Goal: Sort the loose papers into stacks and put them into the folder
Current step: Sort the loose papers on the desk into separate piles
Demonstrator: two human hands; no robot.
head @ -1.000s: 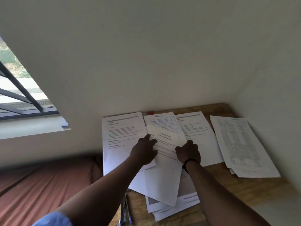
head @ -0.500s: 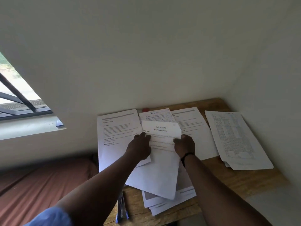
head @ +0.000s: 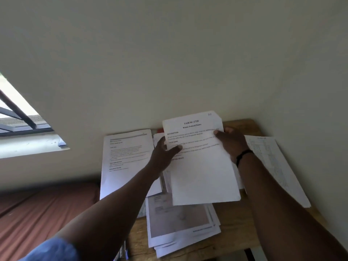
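Nearest, a messy pile of papers (head: 180,228) lies on the wooden table (head: 235,223). Above it, left hand (head: 163,157) and right hand (head: 230,143) pinch a printed sheet (head: 201,166) by its side edges, lifted clear. Beyond, more sheets (head: 128,153) lie against the wall.

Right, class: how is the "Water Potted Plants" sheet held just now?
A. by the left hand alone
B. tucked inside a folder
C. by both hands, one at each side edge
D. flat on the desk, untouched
C: the left hand and the right hand each grip a side edge of the sheet.
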